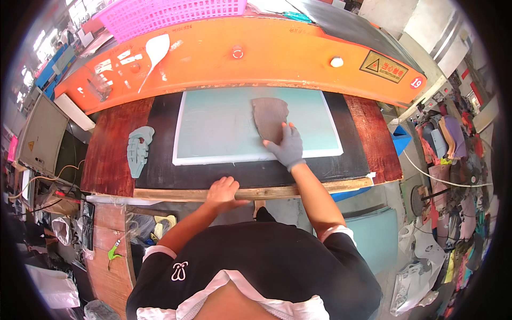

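Note:
My right hand (pixel 288 146), in a grey glove with bare fingertips, is at the lower end of a flat brown-grey piece (pixel 271 116) with a wavy edge. Its thumb and fingers grip the piece at the edges, partly covering it. The piece is over a pale blue-green sheet (pixel 218 125) with a white border, on a black board (pixel 160 144). My bare left hand (pixel 223 193) rests on the wooden front strip (pixel 272 192), thumb stretched out to the right and holding nothing. Left on the board lies a grey-green shaped cutting form (pixel 140 152) with slots.
An orange machine beam (pixel 202 58) spans the far side, bearing buttons and a warning label. Atop it stands a pink plastic basket (pixel 170 18). Blue-green sheets (pixel 373 240) lean at lower right. A metal cabinet (pixel 42 133) stands left, and colourful scraps (pixel 453 138) crowd the right.

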Available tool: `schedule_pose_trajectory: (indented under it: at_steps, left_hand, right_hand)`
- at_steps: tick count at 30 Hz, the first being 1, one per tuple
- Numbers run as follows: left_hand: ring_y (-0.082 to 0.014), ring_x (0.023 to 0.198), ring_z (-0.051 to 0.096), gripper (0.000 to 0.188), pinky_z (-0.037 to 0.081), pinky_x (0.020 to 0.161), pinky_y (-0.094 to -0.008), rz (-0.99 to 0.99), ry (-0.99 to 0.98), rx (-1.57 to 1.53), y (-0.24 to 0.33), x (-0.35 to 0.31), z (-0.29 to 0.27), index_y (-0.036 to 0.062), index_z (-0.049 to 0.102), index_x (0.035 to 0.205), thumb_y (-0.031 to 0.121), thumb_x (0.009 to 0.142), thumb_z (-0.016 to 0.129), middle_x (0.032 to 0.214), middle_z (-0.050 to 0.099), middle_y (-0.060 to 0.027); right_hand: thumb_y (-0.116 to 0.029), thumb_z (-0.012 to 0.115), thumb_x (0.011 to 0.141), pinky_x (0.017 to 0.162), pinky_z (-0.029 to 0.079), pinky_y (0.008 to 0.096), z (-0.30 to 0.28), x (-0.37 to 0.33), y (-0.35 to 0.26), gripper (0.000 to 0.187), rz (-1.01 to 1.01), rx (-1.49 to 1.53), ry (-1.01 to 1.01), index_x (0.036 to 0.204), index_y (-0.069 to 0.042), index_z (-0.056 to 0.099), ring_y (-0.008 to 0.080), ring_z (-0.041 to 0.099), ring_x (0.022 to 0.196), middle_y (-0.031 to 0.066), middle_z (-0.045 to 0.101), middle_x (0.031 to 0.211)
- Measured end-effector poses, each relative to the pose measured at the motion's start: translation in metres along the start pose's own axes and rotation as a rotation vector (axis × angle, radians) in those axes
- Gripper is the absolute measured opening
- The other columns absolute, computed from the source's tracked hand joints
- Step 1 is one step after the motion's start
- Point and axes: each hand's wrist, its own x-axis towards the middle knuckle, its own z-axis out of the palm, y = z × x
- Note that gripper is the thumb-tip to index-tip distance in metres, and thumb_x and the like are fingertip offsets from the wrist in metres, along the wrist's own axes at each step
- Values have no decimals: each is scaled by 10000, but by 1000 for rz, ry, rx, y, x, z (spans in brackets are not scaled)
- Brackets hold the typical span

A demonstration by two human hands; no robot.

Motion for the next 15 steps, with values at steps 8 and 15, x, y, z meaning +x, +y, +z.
schedule_pose_trajectory:
  at_steps: [8, 15]
  left_hand:
    - [-308, 1216, 433, 699, 315, 1010, -486, 221, 344, -186, 33, -65, 15, 36, 503, 1214, 395, 679, 773, 1305, 463, -157]
    - [-273, 1365, 264, 669, 169, 1104, -522, 18, 74, 20, 48, -56, 37, 79, 430, 1334, 355, 777, 678, 1455, 336, -79]
  right_hand:
    - [-563, 687, 605, 949, 428, 411, -24, -12, -63, 930, 326, -272, -400, 1347, -61, 436, 410, 494, 1125, 234, 370, 1390]
    - [-431, 735, 606, 925, 449, 404, -37, -54, -40, 870, 244, 77, -246, 1325, -35, 446, 362, 504, 1122, 204, 410, 1354]
